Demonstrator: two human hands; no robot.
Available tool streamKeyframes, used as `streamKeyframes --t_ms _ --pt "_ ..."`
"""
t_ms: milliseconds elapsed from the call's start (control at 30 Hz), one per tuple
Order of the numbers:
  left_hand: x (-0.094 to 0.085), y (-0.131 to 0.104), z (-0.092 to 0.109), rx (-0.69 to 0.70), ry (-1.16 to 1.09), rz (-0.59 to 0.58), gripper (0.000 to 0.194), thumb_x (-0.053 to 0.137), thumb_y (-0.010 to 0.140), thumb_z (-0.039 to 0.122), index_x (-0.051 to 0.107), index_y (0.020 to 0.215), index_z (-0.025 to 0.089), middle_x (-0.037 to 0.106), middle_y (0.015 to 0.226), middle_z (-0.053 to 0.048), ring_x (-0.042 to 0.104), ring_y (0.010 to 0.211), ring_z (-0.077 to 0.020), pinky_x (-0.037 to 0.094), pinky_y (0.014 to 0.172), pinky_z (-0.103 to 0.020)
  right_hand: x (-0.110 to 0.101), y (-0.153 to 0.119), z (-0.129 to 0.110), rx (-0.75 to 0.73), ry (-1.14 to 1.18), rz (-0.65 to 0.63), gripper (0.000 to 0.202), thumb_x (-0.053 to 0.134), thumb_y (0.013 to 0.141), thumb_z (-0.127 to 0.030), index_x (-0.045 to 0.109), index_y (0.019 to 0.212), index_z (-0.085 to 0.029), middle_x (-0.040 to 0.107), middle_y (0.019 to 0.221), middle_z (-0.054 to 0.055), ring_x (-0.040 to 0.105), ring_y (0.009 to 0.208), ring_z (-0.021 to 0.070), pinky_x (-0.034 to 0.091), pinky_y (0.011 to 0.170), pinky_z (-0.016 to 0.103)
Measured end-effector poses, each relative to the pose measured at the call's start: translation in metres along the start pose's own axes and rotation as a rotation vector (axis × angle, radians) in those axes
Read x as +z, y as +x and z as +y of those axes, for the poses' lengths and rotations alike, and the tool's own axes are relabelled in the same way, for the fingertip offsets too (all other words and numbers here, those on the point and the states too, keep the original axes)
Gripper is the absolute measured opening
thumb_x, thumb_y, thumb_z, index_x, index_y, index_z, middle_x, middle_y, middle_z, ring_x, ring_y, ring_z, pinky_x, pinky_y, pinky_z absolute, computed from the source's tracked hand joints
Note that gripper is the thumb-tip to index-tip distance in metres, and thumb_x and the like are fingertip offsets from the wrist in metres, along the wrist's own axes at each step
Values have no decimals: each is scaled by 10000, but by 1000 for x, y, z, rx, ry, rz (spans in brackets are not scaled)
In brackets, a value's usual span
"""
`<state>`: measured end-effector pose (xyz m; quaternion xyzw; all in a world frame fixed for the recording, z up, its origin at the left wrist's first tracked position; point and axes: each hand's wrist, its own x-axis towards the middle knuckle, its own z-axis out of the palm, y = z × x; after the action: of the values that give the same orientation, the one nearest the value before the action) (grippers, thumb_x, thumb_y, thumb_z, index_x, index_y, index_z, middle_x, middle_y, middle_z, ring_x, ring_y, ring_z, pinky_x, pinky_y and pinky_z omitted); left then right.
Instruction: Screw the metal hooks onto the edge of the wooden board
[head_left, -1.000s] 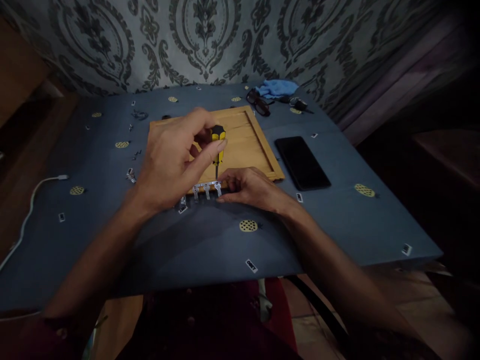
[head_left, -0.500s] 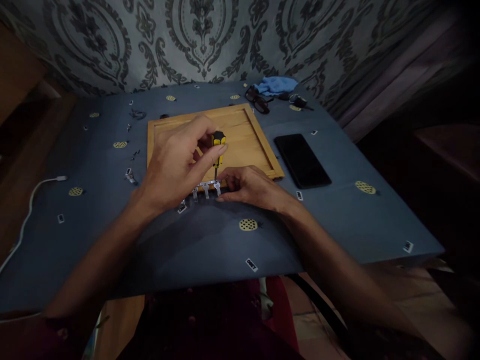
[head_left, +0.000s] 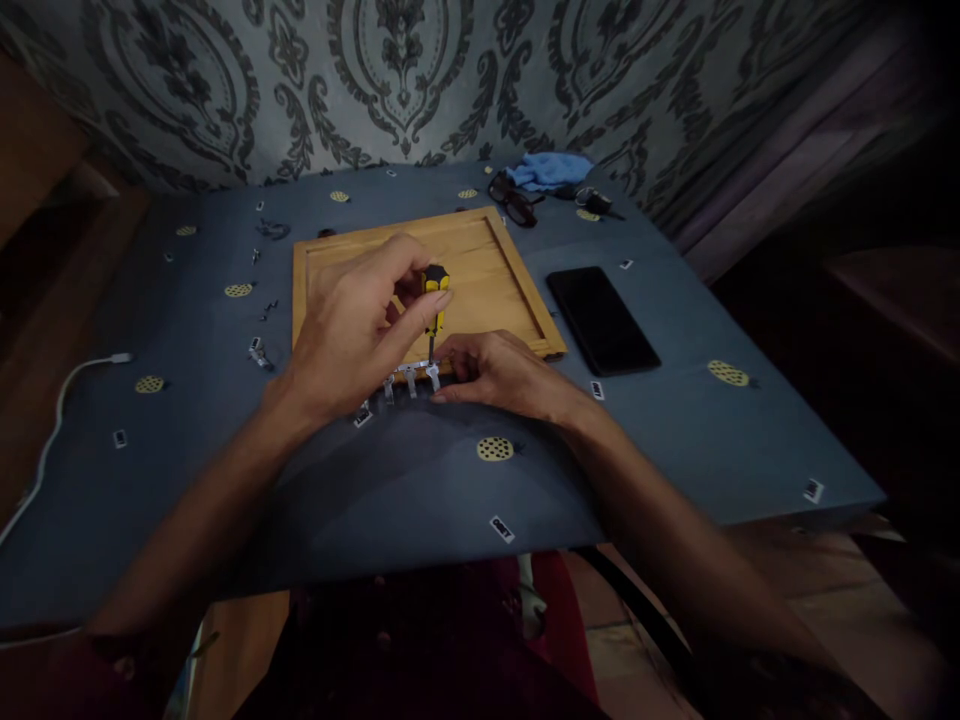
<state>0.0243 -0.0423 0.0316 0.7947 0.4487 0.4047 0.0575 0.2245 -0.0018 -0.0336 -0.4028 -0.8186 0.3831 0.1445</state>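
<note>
My left hand (head_left: 360,320) is closed on a short yellow-and-black screwdriver (head_left: 436,300), held upright with its tip down at a metal hook strip (head_left: 410,374). That strip lies along the near edge of a framed wooden board (head_left: 480,270), and several silver hooks hang off it toward me. My right hand (head_left: 502,372) pinches the strip's right end beside the screwdriver tip, thumb below and fingers above. Its fingertips partly cover the end hook. The left hand hides the board's near left part.
Small metal pieces (head_left: 259,354) and screws (head_left: 268,309) lie left of the board. A black phone (head_left: 603,320) rests at the right. Sunglasses (head_left: 514,200), a blue cloth (head_left: 551,171) and keys (head_left: 595,201) are at the back. A white cable (head_left: 64,400) runs along the left.
The whole view has shifted very slightly. Both hands keep nearly the same pose, with the screwdriver still upright at the strip.
</note>
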Motion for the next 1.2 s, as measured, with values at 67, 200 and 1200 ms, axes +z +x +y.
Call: streamKeyframes --t_ms 67,200,1200 --pt "0 0 -1 1 -3 3 117 633 958 306 676 1006 208 726 855 -8 694 779 -149 577 664 -272 0 0 0 -1 -2 -1 354 872 732 -353 721 1014 -203 618 671 -59 545 618 122 330 611 287" --pt "0 0 -1 -14 14 -11 130 632 947 291 673 1028 199 728 871 -4 699 791 -148 583 680 -266 -2 0 -3 12 -6 -26 355 864 745 -352 718 1026 -191 615 684 -53 542 626 120 323 622 279" --pt "-12 4 4 -7 90 -188 245 589 949 309 667 1164 224 748 995 -25 745 881 -193 621 810 -330 -2 0 -6 33 -37 -41 402 859 759 -343 717 1090 -164 612 681 -50 542 629 124 327 631 276"
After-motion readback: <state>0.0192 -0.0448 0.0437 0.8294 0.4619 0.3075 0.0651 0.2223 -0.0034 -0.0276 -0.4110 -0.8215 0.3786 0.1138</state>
